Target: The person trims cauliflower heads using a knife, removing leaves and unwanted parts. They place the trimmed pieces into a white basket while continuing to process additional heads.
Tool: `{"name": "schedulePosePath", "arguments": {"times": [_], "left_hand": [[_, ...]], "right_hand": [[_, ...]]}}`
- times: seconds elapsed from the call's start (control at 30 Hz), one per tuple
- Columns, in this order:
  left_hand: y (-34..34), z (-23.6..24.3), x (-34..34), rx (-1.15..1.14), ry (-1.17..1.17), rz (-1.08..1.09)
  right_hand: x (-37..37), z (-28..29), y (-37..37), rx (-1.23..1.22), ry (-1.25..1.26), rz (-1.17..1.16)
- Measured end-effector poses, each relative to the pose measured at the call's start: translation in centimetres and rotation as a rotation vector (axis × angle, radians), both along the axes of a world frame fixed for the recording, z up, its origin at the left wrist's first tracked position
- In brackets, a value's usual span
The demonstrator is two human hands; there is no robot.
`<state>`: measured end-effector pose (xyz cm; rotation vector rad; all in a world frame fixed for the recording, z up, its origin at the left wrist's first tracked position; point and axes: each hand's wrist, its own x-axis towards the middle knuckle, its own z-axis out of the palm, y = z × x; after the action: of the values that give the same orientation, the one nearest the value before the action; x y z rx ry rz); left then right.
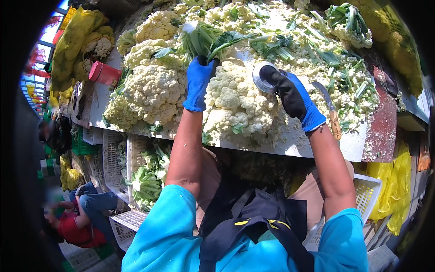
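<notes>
My left hand (199, 86), in a blue glove with dark fingertips, is closed around a bunch of green cauliflower leaves (199, 41) with a pale cut stalk end at its top. Large cream cauliflower heads lie on both sides below it, one cauliflower head (154, 93) to the left and another (240, 97) between my hands. My right hand (292, 93), gloved alike, grips a round metal ring-shaped tool (263, 78) above the right-hand head. Beside that hand, a curved knife (334, 115) with a wooden handle rests on the table.
Florets and leaf scraps (312, 59) cover much of the white table (355, 147). A pink-red container (105, 73) stands at the left. Under the near edge are white crates (113, 154), with trimmed greens (147, 181) among them. Another person (86, 217) sits at lower left. Yellow bags (394, 186) hang right.
</notes>
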<state>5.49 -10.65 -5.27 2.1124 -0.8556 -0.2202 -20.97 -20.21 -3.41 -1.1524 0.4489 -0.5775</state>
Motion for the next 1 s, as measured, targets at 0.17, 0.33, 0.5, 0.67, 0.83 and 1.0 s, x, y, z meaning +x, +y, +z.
{"name": "schedulePosePath", "arguments": {"times": [0.17,0.33,0.5,0.67,0.83,1.0], "left_hand": [[0.1,1.2,-1.6,-0.318,0.268,-0.124],[0.3,2.9,-1.7,-0.525,0.335,-0.224],[-0.5,4.0,-2.6,-0.611,0.328,-0.240],[-0.3,5.1,-3.6,-0.553,0.236,-0.206],[-0.5,5.4,-3.5,-0.447,0.164,-0.257],[-0.4,5.8,-3.7,-0.500,0.215,-0.248]], "right_hand": [[-0.8,0.1,-0.7,0.067,0.175,0.078],[-1.6,0.3,-0.4,-0.555,-0.048,0.041],[-1.0,-2.4,-1.3,0.098,-0.003,-0.003],[-0.2,1.4,-2.1,-0.416,0.088,0.071],[1.3,0.2,-1.2,0.042,0.121,-0.029],[1.1,1.1,-2.1,-0.308,0.065,-0.016]]}}
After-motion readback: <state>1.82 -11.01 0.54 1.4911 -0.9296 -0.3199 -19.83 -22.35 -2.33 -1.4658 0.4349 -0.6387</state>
